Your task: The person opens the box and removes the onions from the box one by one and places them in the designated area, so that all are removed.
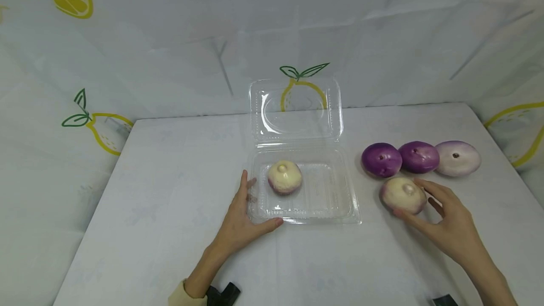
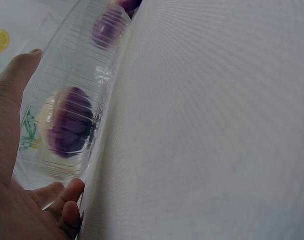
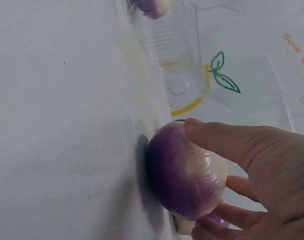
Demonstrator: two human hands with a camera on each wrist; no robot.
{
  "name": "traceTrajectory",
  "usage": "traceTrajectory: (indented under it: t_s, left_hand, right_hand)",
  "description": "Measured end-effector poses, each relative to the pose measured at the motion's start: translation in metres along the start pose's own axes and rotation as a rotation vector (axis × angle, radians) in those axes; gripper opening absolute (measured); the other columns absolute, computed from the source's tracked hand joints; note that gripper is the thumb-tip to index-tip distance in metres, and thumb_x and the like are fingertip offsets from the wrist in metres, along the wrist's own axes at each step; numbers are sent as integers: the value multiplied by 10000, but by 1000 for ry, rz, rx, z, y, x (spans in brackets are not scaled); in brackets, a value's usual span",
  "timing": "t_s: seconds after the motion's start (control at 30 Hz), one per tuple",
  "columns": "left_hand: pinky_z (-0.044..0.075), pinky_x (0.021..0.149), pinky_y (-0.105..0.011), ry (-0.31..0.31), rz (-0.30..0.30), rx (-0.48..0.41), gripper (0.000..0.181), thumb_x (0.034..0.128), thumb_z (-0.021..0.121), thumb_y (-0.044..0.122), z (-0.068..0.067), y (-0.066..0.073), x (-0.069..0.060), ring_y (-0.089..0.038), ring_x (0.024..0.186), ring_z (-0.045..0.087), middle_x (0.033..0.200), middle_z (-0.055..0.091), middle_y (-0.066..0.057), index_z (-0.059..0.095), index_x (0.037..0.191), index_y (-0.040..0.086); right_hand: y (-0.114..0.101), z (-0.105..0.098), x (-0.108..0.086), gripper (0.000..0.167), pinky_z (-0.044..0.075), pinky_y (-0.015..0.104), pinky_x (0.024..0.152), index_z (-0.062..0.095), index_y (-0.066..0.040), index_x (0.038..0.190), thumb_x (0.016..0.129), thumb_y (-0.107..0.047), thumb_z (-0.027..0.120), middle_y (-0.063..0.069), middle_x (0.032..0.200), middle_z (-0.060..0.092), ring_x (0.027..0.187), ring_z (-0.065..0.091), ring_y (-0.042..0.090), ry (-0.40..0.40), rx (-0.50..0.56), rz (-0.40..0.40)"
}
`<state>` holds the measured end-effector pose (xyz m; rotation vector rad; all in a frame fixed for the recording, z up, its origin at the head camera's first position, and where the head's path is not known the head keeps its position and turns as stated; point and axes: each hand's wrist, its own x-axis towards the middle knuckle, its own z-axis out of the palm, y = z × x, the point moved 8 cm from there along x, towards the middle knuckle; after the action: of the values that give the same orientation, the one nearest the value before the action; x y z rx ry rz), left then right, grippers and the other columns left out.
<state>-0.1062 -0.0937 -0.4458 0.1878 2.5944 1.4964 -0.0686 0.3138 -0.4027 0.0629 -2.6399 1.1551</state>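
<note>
A clear plastic clamshell box (image 1: 323,211) stands with its lid raised at the back. Inside, on the left, sits a purple-and-white turnip (image 1: 284,177), pale side up. My left hand (image 1: 242,225) spans the front left corner of the box, thumb along the front edge and fingers against the left wall, fairly straight. To the right of the box, my right hand (image 1: 452,225) grips another turnip (image 1: 401,195) between thumb and fingers; in the right wrist view its purple underside (image 3: 176,170) shows close to the table. Whether it touches the table I cannot tell.
Behind the gripped turnip, a row holds a purple turnip (image 1: 381,159), a second purple one (image 1: 419,157) and a pale one (image 1: 458,158). A white cloth with lemon prints (image 1: 178,60) hangs behind the white table (image 1: 170,202).
</note>
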Motion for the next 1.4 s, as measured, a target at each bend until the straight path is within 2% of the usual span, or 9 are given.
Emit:
traceTrajectory:
  t_s: [0.27,0.43,0.6,0.83,1.0,1.17,1.4]
  left_hand:
    - [460,1032,-457,-2,-6,1,1342,708,911,469,0,0,0,-170,1217,518,1641,381,-9,12,1661,178]
    - [449,1051,-473,-3,-8,-4,1340,709,910,471,0,0,0,-178,1227,515,1644,377,-6,14,1661,178]
    - [456,1036,-459,-1,-5,-9,1339,708,911,471,0,0,0,-167,1214,516,1641,379,-2,23,1661,165]
    - [461,1021,-445,3,0,3,1341,707,910,471,-1,1,0,-164,1205,517,1639,386,-13,19,1661,164]
    - [456,1026,-445,3,-4,0,1342,706,911,472,0,0,0,-163,1208,515,1639,384,-15,18,1660,166]
    - [453,1034,-451,5,-2,3,1343,706,911,473,-1,0,0,-165,1207,516,1640,385,-14,18,1660,160]
    - [450,1049,-472,1,-4,6,1342,710,905,482,0,0,0,-180,1224,513,1642,380,-15,11,1660,172]
  right_hand:
    - [-16,-10,1,771,329,-56,972,620,-124,1395,696,37,902,-277,1315,536,1255,426,-180,75,26,-4]
    - [-27,-13,3,725,346,-32,1004,624,-56,1376,709,97,865,-281,1315,545,1266,460,-140,112,77,11]
    - [-41,-12,4,705,379,12,1037,634,46,1322,662,227,806,-204,1307,591,1270,521,-64,154,147,-32]
    - [-54,-3,8,702,399,55,1067,623,86,1308,650,276,777,-121,1291,635,1235,570,-4,125,218,-83]
    - [-60,7,11,700,427,80,1061,620,101,1303,645,281,777,-126,1220,653,1169,602,27,99,266,-128]
    - [-69,21,13,705,428,82,1061,624,100,1294,631,267,799,-127,1236,647,1164,597,-1,73,281,-155]
    - [-83,40,19,684,410,50,1044,647,22,1311,674,164,853,-179,1326,618,1270,551,-72,32,261,-115]
